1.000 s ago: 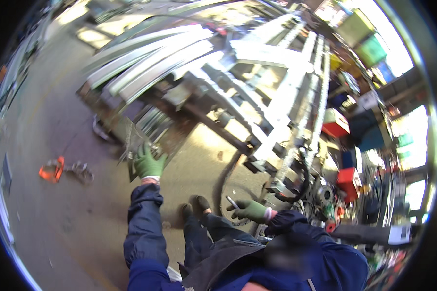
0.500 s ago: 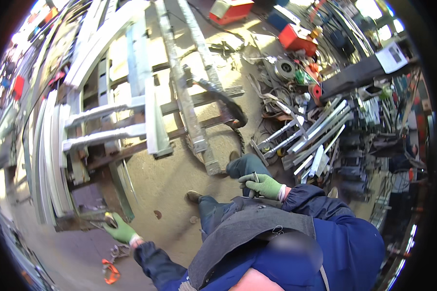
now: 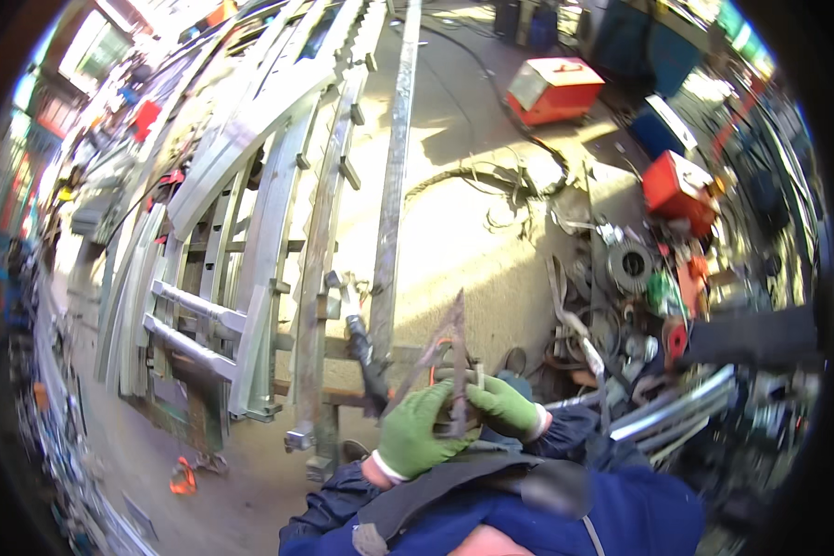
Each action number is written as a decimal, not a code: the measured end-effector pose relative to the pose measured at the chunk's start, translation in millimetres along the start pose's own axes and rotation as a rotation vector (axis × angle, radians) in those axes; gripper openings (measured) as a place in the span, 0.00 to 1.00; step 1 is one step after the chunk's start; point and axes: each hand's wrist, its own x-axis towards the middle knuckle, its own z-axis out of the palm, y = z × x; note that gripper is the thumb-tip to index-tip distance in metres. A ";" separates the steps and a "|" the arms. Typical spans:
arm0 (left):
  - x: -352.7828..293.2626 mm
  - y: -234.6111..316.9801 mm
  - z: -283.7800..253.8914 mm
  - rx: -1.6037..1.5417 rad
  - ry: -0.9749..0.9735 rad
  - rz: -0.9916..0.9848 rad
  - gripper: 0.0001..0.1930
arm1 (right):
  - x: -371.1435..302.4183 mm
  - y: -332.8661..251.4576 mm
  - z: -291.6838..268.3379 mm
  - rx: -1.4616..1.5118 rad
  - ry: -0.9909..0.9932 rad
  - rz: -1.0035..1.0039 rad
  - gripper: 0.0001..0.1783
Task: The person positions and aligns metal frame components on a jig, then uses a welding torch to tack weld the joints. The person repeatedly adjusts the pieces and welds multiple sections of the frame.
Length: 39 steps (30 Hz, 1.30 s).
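My left hand (image 3: 419,435), in a green glove with a white cuff, is closed at the front of my body around a dark, triangular metal piece (image 3: 460,343). The piece has thin straight sides and points upward; its exact kind is unclear. Close beside it, my right hand (image 3: 505,408), gloved the same way, has its fingers curled round a short, thin stick (image 3: 480,374). Something orange shows between the sides of the triangle. Just left of my hands a black-handled tool (image 3: 366,357) rests by the steel bars.
A frame of long metal bars (image 3: 310,241) stands on the left with a silver rail section (image 3: 195,347). Red machine boxes (image 3: 554,90) sit at the back right. Cables, a wire spool (image 3: 628,266) and stacked metal profiles (image 3: 676,408) lie right. An orange strap (image 3: 183,477) lies on the floor.
My left hand has moved from the far left to my front, beside my right hand, and the triangular metal piece now shows there. The whole view has shifted.
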 end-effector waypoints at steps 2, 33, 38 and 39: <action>53.0 23.2 40.4 -0.056 -0.072 -0.056 0.35 | -24.2 -54.2 -40.8 0.013 0.134 0.151 0.27; 194.6 -311.0 -148.8 0.545 0.354 -0.811 0.28 | 322.7 -395.3 -90.9 -0.446 -0.101 0.265 0.31; 269.0 -253.2 -166.0 0.339 0.638 -0.831 0.31 | 412.6 -427.1 -64.3 -0.537 -0.177 0.314 0.29; 305.4 -220.4 -170.5 0.052 0.697 -0.802 0.33 | 433.1 -433.5 -56.5 -0.560 -0.275 0.328 0.27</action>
